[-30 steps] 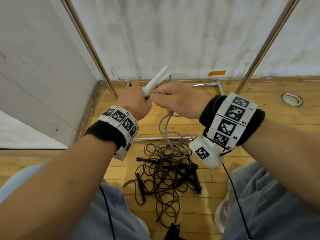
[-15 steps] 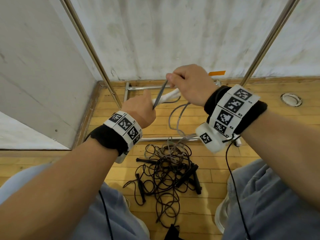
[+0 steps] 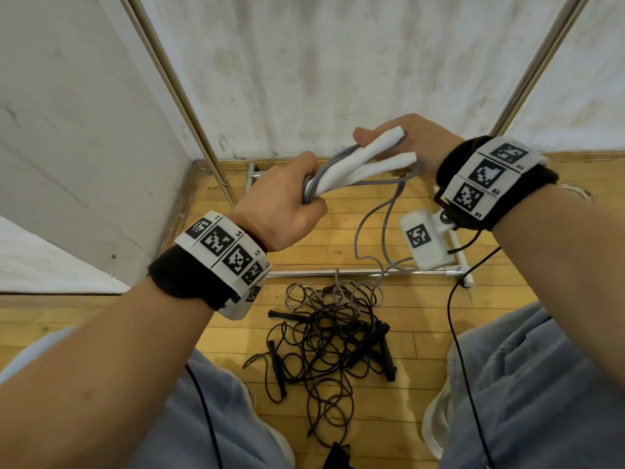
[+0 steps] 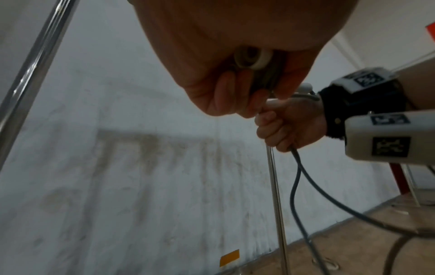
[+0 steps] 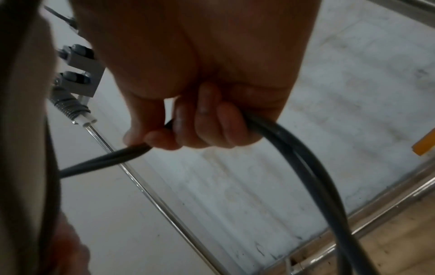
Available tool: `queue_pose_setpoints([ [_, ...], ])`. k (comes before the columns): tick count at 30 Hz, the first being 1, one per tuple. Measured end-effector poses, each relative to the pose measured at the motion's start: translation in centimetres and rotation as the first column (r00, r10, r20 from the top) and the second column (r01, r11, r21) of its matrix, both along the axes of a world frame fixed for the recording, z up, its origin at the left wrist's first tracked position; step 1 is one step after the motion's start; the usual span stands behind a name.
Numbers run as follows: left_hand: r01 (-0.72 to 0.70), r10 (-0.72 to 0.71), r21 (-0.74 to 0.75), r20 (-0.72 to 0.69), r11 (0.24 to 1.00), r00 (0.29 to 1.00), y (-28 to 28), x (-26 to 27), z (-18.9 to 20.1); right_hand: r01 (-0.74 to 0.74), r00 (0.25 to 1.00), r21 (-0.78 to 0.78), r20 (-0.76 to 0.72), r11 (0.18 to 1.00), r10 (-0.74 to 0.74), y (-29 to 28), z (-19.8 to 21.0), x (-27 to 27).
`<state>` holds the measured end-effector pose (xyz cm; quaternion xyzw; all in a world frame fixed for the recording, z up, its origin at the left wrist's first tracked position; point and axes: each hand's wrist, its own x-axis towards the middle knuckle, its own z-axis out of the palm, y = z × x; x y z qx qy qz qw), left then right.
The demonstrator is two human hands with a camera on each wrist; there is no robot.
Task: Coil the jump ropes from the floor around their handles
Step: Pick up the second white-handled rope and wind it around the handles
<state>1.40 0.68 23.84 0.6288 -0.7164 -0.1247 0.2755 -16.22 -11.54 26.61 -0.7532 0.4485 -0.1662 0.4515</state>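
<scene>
The left hand (image 3: 280,204) is clenched around the lower ends of two white handles (image 3: 363,164), along with a few turns of grey rope (image 3: 375,211) bunched beside them. The handles lie side by side, held in the air above the wooden floor (image 3: 338,238). Their long axes run from the left fist up and to the right, with the free ends pointing toward the right hand (image 3: 416,143) and splaying slightly apart. In the left wrist view, the round open end of one handle (image 4: 253,57) shows inside the curled fingers (image 4: 226,93).

The right hand is closed around the grey rope just beyond the handle tips; the right wrist view shows its fingers (image 5: 204,126) curled over the rope (image 5: 294,148), which enters near the thumb and leaves the other side in a downward arc. From that hand the rope hangs in loose bends to the floor.

On the floor below, between the person's knees, lies a tangled heap of dark jump ropes (image 3: 328,343) with black handles (image 3: 385,353) pointing various ways; the grey rope's lower loops (image 3: 338,296) rest on the far edge of this heap. A metal rail (image 3: 355,273) runs across the floor just behind the heap, and slanted metal poles (image 3: 189,106) rise against the white wall (image 3: 321,62).
</scene>
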Motion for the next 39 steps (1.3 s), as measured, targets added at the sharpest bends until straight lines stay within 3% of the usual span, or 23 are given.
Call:
queue_pose_setpoints([
  [3,-0.032,0.027,-0.037,-0.137,0.999,0.99,0.6,-0.5,0.7,-0.016,0.997,0.088,0.081,0.996,0.009,0.7,-1.1,0.9],
  [8,-0.159,0.138,-0.046,-0.298,0.986,0.945,0.7,-0.7,1.0,-0.065,0.997,-0.026,-0.031,0.998,0.064,2.3,-2.8,2.4],
  [15,-0.279,0.244,0.002,-0.487,0.96,0.838,0.0,-0.7,1.5,-0.072,0.988,0.14,-0.127,0.988,0.09,4.3,-3.9,4.2],
  [20,-0.332,0.297,-0.007,-0.432,0.943,0.852,-1.1,0.2,1.2,-0.091,0.995,0.257,-0.014,0.962,0.097,5.8,-4.3,4.8],
  [24,-0.393,0.353,-0.034,-0.375,0.919,0.857,-1.4,0.6,1.1,-0.052,0.997,-0.011,0.059,0.999,0.052,6.1,-4.7,4.4],
  [27,-0.434,0.396,-0.035,-0.35,0.9,0.849,-1.6,0.9,1.2,-0.04,0.992,-0.212,0.112,0.976,0.065,6.1,-4.7,4.2],
  [30,-0.457,0.422,-0.026,-0.341,0.889,0.84,-1.6,1.0,1.3,-0.06,0.995,-0.313,0.052,0.948,0.08,5.8,-4.7,4.2],
  [34,-0.428,0.403,0.019,-0.378,0.904,0.834,-1.6,1.2,1.6,-0.143,0.985,-0.285,-0.13,0.948,0.11,5.9,-5.0,4.5],
  [39,-0.411,0.359,-0.079,-0.358,0.908,0.862,-1.3,1.2,1.7,-0.107,0.992,-0.056,0.066,0.993,0.111,5.4,-4.2,4.6],
])
